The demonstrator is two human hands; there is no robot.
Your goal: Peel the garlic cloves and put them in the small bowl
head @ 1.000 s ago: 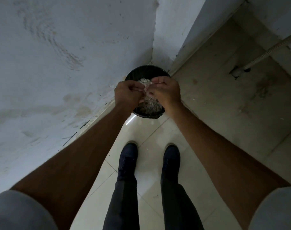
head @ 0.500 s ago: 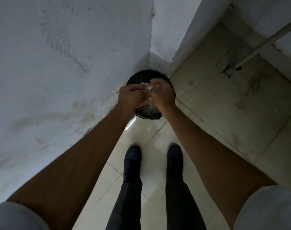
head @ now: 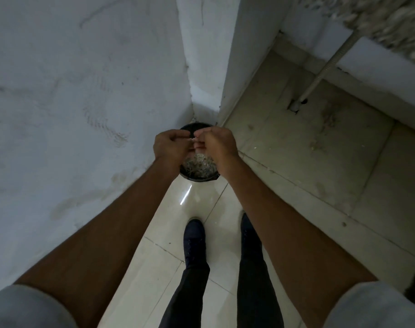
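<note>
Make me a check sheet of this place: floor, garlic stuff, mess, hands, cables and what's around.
Surface: glossy tiled floor; duller, stained tiles on the right.
Job's things: pale bit pinched between both hands, too small to tell clove from skin; no small bowl seen.
Clutter: black bin in the corner, holding pale scraps.
Hands: left hand and right hand curled, fingertips meeting above the bin.
Cables: nothing seen; only a pipe down the far wall.
Surroundings: white walls; the person's dark shoes.
</note>
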